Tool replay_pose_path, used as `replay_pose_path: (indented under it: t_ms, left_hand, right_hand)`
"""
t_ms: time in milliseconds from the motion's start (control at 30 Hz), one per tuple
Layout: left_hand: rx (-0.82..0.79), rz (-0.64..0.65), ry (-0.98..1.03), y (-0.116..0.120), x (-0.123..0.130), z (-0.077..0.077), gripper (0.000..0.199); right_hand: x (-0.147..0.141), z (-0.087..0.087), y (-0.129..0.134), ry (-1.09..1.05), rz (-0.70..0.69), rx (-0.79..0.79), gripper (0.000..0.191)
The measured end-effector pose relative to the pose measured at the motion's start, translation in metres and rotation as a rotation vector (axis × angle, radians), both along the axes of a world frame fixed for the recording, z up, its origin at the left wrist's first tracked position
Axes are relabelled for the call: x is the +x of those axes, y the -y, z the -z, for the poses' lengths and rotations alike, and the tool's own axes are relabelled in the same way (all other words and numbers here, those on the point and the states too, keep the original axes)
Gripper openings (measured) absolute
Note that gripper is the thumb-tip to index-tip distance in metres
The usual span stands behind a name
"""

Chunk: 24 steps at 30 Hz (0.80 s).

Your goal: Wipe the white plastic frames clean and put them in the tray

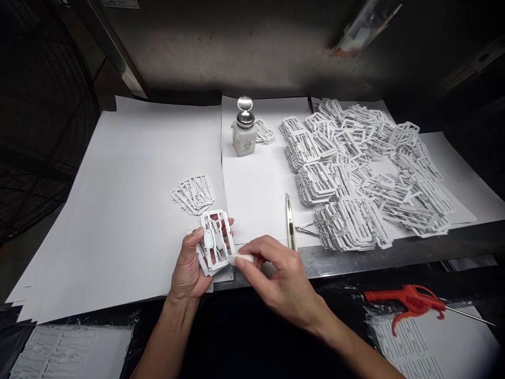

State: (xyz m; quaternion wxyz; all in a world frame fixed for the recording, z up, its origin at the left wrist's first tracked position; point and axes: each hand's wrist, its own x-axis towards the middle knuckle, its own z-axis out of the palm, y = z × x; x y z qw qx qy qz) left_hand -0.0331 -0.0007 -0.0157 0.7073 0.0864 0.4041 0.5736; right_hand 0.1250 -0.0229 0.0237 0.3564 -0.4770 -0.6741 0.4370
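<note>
My left hand (192,263) holds a small stack of white plastic frames (216,239), thumb on top and fingers behind. The top frame has long slots and thin parts inside it. In my right hand (276,268), a small white pad (242,258) is pinched between thumb and fingers, touching the lower right corner of the top frame. Just beyond my left hand, a fanned group of similar frames (202,190) lies on the white paper (138,158). A white bottle with a raised metal lid (244,138) stands farther back, with a few frames behind it.
Many stacked white frames (343,226) cover the right side. A yellow cutter (291,221) lies beside metal pliers or tweezers (307,230). A red air gun (414,301) rests at the lower right over bagged parts. More bagged parts (67,347) are at the lower left.
</note>
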Motion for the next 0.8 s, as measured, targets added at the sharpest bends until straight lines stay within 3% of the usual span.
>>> replay_pose_path:
  t_ms: [133,300,433,600,800]
  left_hand:
    - [-0.006,-0.009,0.046,0.001,0.003,0.001,0.030]
    - [-0.013,-0.004,0.058,0.002,0.001,0.004,0.032]
    - [-0.006,-0.008,0.054,0.001,0.001,0.004,0.033]
    - [-0.012,-0.018,0.048,0.000,0.004,0.003,0.031]
    - [-0.052,0.014,0.045,0.001,0.007,0.000,0.033]
  right_hand:
    - [-0.002,0.009,-0.006,0.020,-0.035,0.071,0.010]
    - [0.002,0.009,-0.009,0.051,0.059,0.076,0.007]
    - [0.000,0.009,-0.007,0.012,0.000,0.061,0.008]
    - [0.000,0.008,-0.009,0.066,0.105,0.042,0.006]
    - [-0.020,0.001,-0.004,-0.028,-0.080,0.117,0.012]
